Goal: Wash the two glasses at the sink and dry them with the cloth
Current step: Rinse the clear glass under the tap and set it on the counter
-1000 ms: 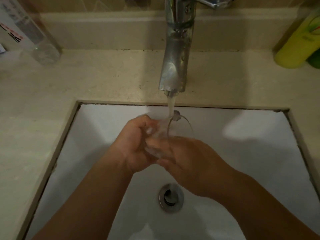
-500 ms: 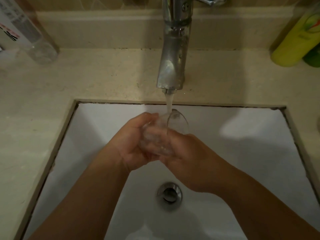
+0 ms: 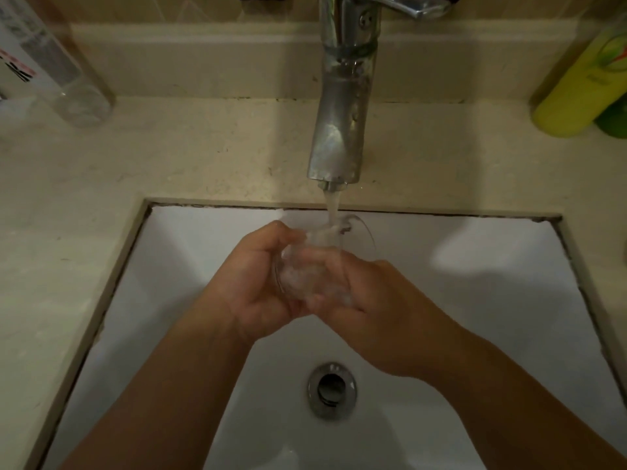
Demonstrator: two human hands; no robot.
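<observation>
A clear drinking glass (image 3: 310, 266) is tipped on its side under the running water, its rim pointing away from me. My left hand (image 3: 261, 283) wraps the glass from the left. My right hand (image 3: 380, 310) covers it from the right, fingers over its lower side. Water falls from the chrome tap (image 3: 339, 130) onto the glass's upper edge. Both hands are over the white sink (image 3: 475, 300). A second clear glass (image 3: 76, 93) stands on the counter at the back left. No cloth shows.
A beige stone counter (image 3: 203, 157) surrounds the basin. A yellow-green bottle (image 3: 580, 86) and a green one (image 3: 615, 117) stand at the back right. The metal drain (image 3: 332, 390) lies below my hands. A white labelled pack (image 3: 17, 62) leans at far left.
My hands and the glass have stayed under the stream, shifting slightly up and toward the tap. The glass has turned a little between my fingers.
</observation>
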